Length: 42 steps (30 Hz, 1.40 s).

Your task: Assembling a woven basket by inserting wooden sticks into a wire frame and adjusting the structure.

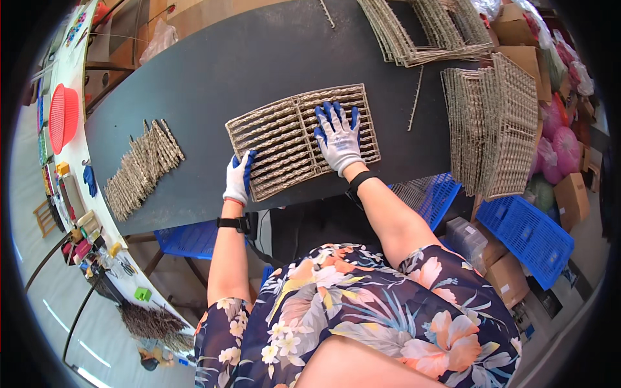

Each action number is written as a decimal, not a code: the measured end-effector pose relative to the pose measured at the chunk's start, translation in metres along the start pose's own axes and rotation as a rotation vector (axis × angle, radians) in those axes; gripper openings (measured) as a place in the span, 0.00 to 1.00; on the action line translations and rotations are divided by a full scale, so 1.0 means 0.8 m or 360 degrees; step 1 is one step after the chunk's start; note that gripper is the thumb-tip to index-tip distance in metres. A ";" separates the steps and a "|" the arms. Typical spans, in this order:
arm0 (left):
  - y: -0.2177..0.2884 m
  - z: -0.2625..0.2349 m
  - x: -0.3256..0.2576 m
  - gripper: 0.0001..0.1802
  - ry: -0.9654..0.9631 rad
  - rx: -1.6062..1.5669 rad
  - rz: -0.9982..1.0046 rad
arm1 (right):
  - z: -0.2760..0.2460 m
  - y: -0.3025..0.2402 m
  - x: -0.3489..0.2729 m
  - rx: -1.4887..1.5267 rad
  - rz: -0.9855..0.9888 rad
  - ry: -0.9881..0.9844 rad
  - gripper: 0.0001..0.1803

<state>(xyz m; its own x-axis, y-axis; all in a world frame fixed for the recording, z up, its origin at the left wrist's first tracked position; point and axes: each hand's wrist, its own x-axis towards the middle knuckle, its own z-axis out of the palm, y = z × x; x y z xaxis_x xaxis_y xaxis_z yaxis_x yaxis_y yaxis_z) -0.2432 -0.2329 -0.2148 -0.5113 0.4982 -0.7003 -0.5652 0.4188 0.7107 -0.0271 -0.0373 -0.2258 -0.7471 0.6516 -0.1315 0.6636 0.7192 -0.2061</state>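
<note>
A rectangular woven rack (275, 145) with rows of twisted slats and a middle bar lies on the dark table, slightly tilted. My left hand (238, 178), in a white glove with blue fingertips, grips its lower left edge. Gloved the same way, my right hand (339, 137) rests flat on the rack's right half, fingers spread. To the left lies a pile of loose twisted strips (145, 165). A single thin strip (415, 98) lies right of the rack.
Stacked woven racks (488, 126) stand at the table's right edge, with more frames (427, 32) behind them. Blue plastic crates (527, 239) and cardboard boxes sit below on the right. A red basket (63, 118) stands on a white table at left.
</note>
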 end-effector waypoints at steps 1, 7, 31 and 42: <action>0.008 0.012 -0.014 0.17 0.0075 -0.0013 0.0035 | 0.003 0.000 0.002 0.0008 0.0016 -0.0023 0.35; 0.071 0.105 -0.153 0.14 0.0618 0.0859 0.0705 | 0.008 0.002 0.007 0.0173 0.0133 -0.0191 0.36; 0.067 0.076 -0.132 0.13 0.0531 0.0291 0.0487 | 0.002 0.007 0.052 0.0459 -0.0323 0.0195 0.34; 0.058 0.046 -0.073 0.14 0.0474 0.0137 0.0241 | 0.006 0.006 0.050 0.0445 -0.0185 0.0215 0.32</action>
<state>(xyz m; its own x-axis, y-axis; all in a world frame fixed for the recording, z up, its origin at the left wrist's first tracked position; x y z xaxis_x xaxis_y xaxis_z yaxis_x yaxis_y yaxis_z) -0.2156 -0.2147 -0.1384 -0.7589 0.3217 -0.5662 -0.4182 0.4259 0.8024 -0.0542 -0.0091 -0.2368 -0.7929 0.6083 0.0344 0.5234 0.7089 -0.4727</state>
